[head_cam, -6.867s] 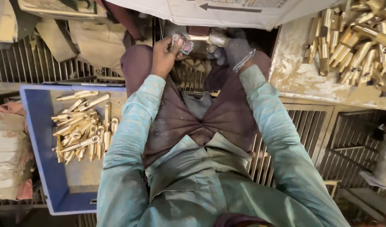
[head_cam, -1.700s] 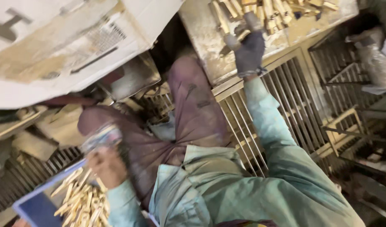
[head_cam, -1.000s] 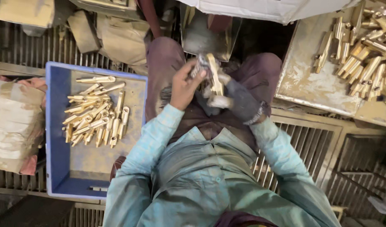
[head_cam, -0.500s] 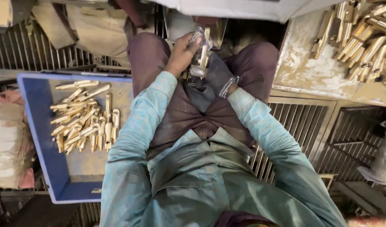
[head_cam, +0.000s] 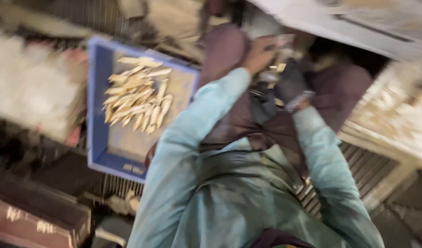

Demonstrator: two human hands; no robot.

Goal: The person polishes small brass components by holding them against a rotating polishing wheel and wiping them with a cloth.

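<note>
From the head camera, heavily blurred: the bare left hand (head_cam: 260, 54) and the dark-gloved right hand (head_cam: 291, 85) meet above the lap, close around a small brass piece (head_cam: 281, 68). I cannot tell either grip. Left of them, a blue tray (head_cam: 97, 115) holds brass parts (head_cam: 135, 97).

One blue tray (head_cam: 98, 110) holds a single heap of brass-coloured pieces (head_cam: 136, 97), too many and too blurred to count, roughly a few dozen. Two hands show: one bare left hand (head_cam: 259, 54) and one dark-gloved right hand (head_cam: 291, 85). One more scatter of brass pieces (head_cam: 394, 115) lies on one bench (head_cam: 381, 133) at the right, uncountable.
</note>
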